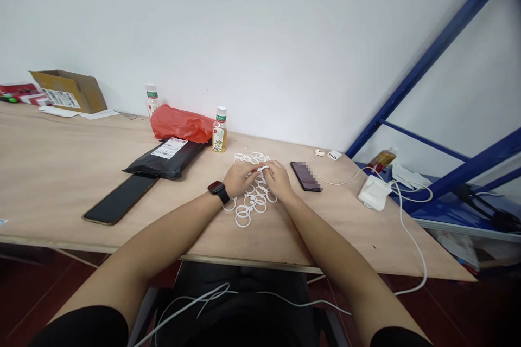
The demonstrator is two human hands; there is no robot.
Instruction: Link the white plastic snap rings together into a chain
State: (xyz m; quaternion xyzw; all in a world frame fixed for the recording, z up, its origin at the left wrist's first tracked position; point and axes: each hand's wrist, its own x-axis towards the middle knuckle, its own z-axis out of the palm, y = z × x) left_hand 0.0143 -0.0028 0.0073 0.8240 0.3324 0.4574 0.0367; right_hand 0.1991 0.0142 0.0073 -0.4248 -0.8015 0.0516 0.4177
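Pinching one white ring [262, 168], my left hand [241, 178] and right hand [279, 179] meet fingertip to fingertip, both closed on it just above the table [61, 173]. A heap of rings [251, 203] lies under my hands, with a few more rings [249, 158] beyond; I cannot tell whether any are linked

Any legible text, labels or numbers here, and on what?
None legible.
Label on the cardboard box: too small.
White label on the black parcel: blurred.
Labels on near bottle and far bottle: too small.
Screen of the right-side phone: blurred out.
White rings held by left hand and right hand: blank.
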